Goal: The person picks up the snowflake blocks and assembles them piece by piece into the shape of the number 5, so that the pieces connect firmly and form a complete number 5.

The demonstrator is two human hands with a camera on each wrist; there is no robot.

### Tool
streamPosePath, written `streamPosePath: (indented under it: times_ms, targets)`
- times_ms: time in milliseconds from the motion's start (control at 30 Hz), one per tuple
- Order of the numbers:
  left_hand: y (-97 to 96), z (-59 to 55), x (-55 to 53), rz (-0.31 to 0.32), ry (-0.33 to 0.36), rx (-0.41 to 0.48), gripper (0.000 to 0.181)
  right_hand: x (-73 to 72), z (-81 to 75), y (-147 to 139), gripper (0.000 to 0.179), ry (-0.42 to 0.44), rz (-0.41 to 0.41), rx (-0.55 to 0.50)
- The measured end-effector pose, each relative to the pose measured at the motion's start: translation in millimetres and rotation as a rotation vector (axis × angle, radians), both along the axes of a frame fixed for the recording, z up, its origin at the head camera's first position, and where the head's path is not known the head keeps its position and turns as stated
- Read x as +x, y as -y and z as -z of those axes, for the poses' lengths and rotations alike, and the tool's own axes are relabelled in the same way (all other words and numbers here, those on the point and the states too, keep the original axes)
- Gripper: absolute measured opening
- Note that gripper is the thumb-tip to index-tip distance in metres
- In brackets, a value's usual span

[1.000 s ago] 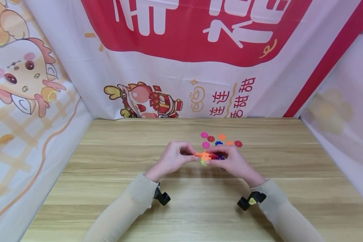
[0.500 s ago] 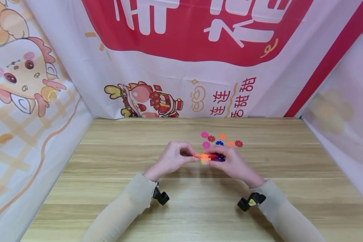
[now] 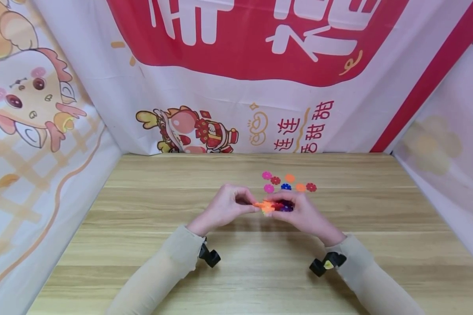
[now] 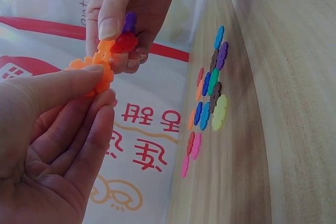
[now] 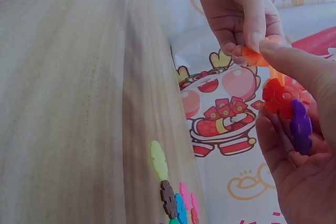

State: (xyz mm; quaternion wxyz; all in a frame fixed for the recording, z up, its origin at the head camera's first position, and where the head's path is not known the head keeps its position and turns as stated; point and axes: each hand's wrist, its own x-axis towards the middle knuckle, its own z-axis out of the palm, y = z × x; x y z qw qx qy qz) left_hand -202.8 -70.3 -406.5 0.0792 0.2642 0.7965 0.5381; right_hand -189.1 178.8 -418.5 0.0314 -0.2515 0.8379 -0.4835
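Both hands meet above the table, holding a small cluster of notched plastic snowflake discs. My left hand (image 3: 222,205) pinches an orange disc (image 4: 106,80) between thumb and fingers. In my right hand (image 3: 305,212) is the other side of the cluster, its thumb pressing a second orange disc (image 4: 105,50) that stands at an angle to the first. A red disc (image 5: 281,98) and a purple disc (image 5: 301,128) are joined on beneath the right thumb, near the curled fingers. The fingertips partly cover where the orange discs meet.
Several loose discs lie flat on the wooden table beyond and under the hands, among them a pink disc (image 3: 269,188), a dark red disc (image 3: 311,187) and a lime disc (image 4: 220,113). A printed cloth (image 3: 228,109) stands behind the table's far edge.
The orange part of the cluster has shifted slightly toward the person and covers more of the lime disc in the head view. Both hands keep their hold in nearly the same place.
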Motion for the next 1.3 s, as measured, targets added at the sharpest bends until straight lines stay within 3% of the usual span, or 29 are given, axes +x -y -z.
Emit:
streamPosePath:
  times_ms: [500, 667, 900, 1300]
  targets:
    - [-1.0, -0.3, -3.1, -0.047, 0.038, 0.006, 0.026, -3.7, -4.1, -12, 0.037, 0.005, 0.051, -0.029]
    - [-4.0, 13.0, -11.9, -0.062, 0.025, -0.017, 0.032, -5.6, -6.8, -22, 0.039, 0.002, 0.084, -0.016]
    - [-17.9, 33.2, -22.7, 0.006, 0.018, -0.102, 0.037, -6.1, -11.5, -33, 0.042, 0.037, 0.105, -0.02]
    - [-41.2, 48.2, -33.6, -0.012, 0.042, -0.26, 0.042, -4.7, -16.2, -37, 0.037, 0.04, 0.101, -0.045]
